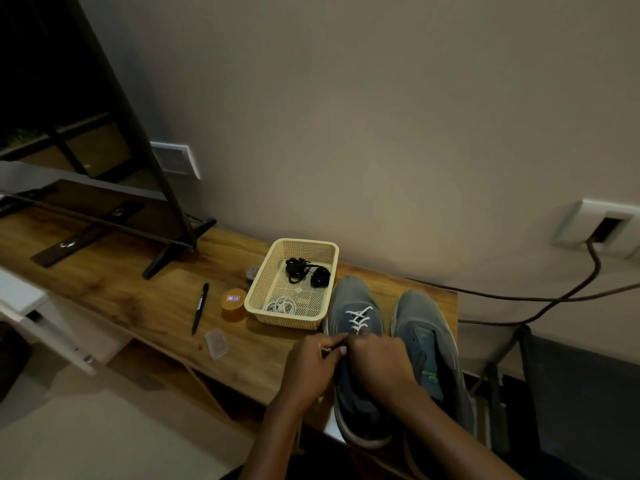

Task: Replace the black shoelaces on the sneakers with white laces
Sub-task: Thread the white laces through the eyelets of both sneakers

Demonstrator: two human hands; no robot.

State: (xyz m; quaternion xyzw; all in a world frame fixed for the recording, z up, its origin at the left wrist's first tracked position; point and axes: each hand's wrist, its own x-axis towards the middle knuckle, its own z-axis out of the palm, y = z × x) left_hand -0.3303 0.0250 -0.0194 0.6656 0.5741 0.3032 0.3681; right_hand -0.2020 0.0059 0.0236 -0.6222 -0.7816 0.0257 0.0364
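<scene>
Two grey-blue sneakers stand side by side at the right end of a wooden desk (pixel 138 282), toes toward the wall and heels hanging past the near edge. The left sneaker (pixel 353 341) already has a white lace (pixel 360 318) crossed through its lower eyelets. The right sneaker (pixel 429 344) appears to have no lace at all.

Both hands meet over the tongue of the left sneaker. The left hand (pixel 311 362) has its fingers curled narrow, pinching what seems to be a lace end. The right hand (pixel 379 358) is also curled closed at the eyelets, but whether it grips the lace or the shoe's upper cannot be told.

Just left of the sneakers, near the back edge, a cream plastic basket (pixel 259 289) holds bundled black laces (pixel 306 270) at its far end and a coiled white lace (pixel 282 305) at its near end. Further left lie an orange lidded jar (pixel 233 304), a black pen (pixel 201 308) and a small clear packet (pixel 216 342).

The lace likely handles as soft, light and limp, so it is best held at its stiff tip for threading. The shoe's upper probably flexes, so steadying it beside the eyelet should help.
</scene>
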